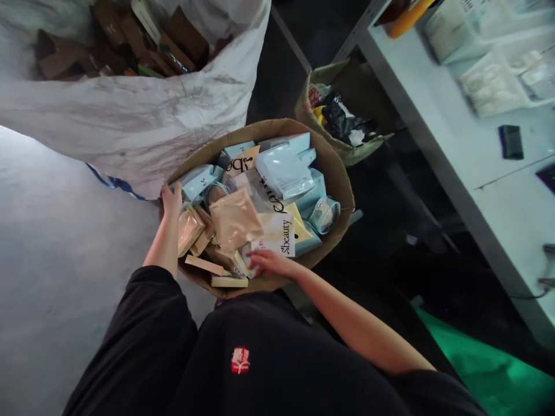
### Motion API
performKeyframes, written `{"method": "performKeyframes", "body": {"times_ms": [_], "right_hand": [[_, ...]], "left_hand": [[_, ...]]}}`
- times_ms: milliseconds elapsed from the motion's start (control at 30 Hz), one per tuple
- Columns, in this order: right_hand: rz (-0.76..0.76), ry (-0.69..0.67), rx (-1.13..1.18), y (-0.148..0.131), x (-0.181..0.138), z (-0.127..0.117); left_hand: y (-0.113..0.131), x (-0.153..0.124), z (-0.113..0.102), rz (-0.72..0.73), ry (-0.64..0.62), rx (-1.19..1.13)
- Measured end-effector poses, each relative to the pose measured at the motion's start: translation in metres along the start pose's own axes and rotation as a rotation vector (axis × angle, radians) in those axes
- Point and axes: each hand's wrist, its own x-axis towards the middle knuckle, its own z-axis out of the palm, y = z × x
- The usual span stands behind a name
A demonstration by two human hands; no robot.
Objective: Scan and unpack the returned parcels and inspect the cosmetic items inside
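Observation:
A wide round-sided cardboard box [342, 173] full of packaging stands in front of my body. My left hand [172, 199] is at its left rim, fingers closed over the edge beside a pale blue carton [197, 182]. Inside the box, my right hand [271, 263] reaches in over the near side, fingers apart and slightly blurred. Its fingertips are by a white card printed "beauty" [275, 231] and small cream boxes [229, 281]. A square peach-coloured packet [236, 219] lies on top in the middle. Farther back are more light blue cartons [286, 170] and a clear round container [325, 215].
A large white woven sack [182, 104] holding brown cardboard pieces [125, 34] stands behind on the left. Beyond the box is an open bag [364, 151] with black plastic and scraps. To the right runs a white table [477, 156] with plastic bins [494, 81]; green material [498, 358] lies below.

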Motion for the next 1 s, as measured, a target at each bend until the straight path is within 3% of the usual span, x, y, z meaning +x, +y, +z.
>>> {"method": "performKeyframes", "body": {"times_ms": [100, 233, 333, 500, 567, 633, 700, 833, 933, 1000], "right_hand": [[-0.009, 0.037, -0.142, 0.015, -0.015, -0.023], [-0.023, 0.395, -0.241, 0.036, -0.008, -0.078], [0.017, 0.456, -0.258, 0.064, 0.008, -0.088], [0.049, 0.182, -0.301, 0.118, 0.000, -0.034], [0.050, 0.109, -0.356, 0.131, -0.011, -0.026], [0.050, 0.086, -0.435, 0.135, -0.019, -0.038], [0.045, 0.079, -0.526, 0.134, -0.019, -0.065], [0.074, 0.101, -0.683, 0.123, -0.009, -0.119], [0.098, 0.176, -0.736, 0.112, -0.003, -0.132], [0.080, 0.243, -0.741, 0.105, -0.005, -0.129]], "left_hand": [[0.001, -0.040, 0.008, 0.252, -0.052, 0.193], [-0.009, -0.107, 0.029, 0.501, -0.385, 0.398], [-0.020, -0.139, 0.037, 0.577, -0.539, 0.519], [-0.032, -0.139, 0.026, 0.608, -0.610, 0.635], [-0.034, -0.134, 0.024, 0.597, -0.596, 0.638], [-0.032, -0.130, 0.028, 0.567, -0.537, 0.628], [-0.026, -0.128, 0.034, 0.548, -0.466, 0.605], [0.005, -0.126, 0.054, 0.632, -0.436, 0.528], [0.041, -0.126, 0.086, 0.720, -0.471, 0.483], [0.066, -0.129, 0.120, 0.749, -0.482, 0.468]]}}
